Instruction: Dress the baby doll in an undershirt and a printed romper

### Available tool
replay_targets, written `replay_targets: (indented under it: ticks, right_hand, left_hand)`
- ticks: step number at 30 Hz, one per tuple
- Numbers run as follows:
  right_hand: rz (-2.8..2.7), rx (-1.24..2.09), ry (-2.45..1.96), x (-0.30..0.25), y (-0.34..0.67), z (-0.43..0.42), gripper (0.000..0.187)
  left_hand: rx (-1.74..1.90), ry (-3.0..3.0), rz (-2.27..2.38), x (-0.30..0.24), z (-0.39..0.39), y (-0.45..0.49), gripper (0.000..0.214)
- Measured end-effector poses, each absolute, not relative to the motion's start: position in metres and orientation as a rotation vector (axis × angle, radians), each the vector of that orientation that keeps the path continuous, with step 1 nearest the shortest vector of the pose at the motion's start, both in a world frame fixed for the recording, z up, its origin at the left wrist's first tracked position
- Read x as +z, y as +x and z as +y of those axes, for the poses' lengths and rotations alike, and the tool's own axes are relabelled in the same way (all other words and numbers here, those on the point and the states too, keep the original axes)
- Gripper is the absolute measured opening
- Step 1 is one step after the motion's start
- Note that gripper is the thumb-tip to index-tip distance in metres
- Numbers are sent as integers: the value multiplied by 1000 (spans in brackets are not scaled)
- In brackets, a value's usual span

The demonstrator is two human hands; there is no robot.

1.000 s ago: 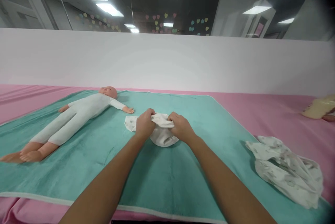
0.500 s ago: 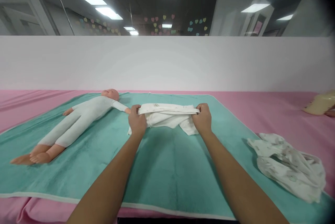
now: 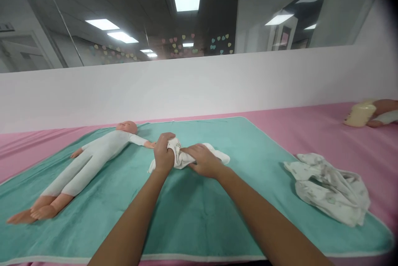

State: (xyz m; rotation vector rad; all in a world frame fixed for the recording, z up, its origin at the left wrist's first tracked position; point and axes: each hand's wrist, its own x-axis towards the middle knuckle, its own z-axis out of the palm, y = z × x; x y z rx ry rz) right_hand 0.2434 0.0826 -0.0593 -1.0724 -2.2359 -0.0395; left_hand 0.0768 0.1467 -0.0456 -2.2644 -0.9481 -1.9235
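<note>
A small white printed garment (image 3: 184,160), bunched up so that its kind is hard to make out, is held over the middle of the teal mat (image 3: 199,212). Its left end is gripped in my closed left hand (image 3: 164,154). My right hand (image 3: 203,160) wraps around its middle, close to the left one, and a loose white end sticks out beyond it. To the left, a baby doll (image 3: 104,150) in a white suit lies on its back, its outstretched hand near my left hand.
On the right edge of the mat lies another crumpled white printed garment (image 3: 331,189). Farther right, on the pink sheet (image 3: 298,127), are a pale yellow object (image 3: 359,114) and part of another doll (image 3: 385,110). A white wall (image 3: 186,87) with a window stands behind.
My right hand has moved left toward my left hand, and the garment stretched between them has become bunched. The camera view has tilted and shifted slightly to the right.
</note>
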Motion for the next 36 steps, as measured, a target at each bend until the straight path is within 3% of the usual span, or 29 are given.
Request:
replay_targets:
  ticks: [3,6,9,12,15,19,22,26,28,32,36]
  right_hand:
    - [-2245,409,-1137,-64,238,72,52]
    - [-2281,616,-1124,-53,240,52,31]
    - [-2217,572,-1027,-17,247,28,22]
    - [-1992,536,-1093,36,261,9,24]
    - [-1902,277,-1225,87,279,-2,25]
    - [-2013,-228,-1555,126,304,-1,17]
    - [-2171,-95,-1727,135,319,-1,25]
    - [-2308,330,-1706,143,323,-29,26]
    - [-2238,373,-1664,144,314,-50,24]
    - [-1923,-30,-1649,126,281,-71,18]
    - [-2091,-362,-1683,103,274,-53,7]
  left_hand:
    - [-1860,-2359,-988,-33,136,69,32]
    - [-1536,-2497,-1003,0,123,51,38]
    - [-1187,-2476,-1091,48,109,32,43]
    - [-1001,-2463,-1371,101,90,21,29]
    - [-1007,-2746,-1642,143,72,10,13]
    - [-661,-3140,-1615,167,69,-13,8]
    - [-491,-3094,-1630,165,71,-26,9]
    - [-665,-3344,-1760,163,44,-34,17]
    - [-919,-3443,-1816,162,22,-33,19]
    - [-1466,-3450,-1744,146,-6,-13,26]
    - [-1283,-3465,-1588,123,2,4,18]
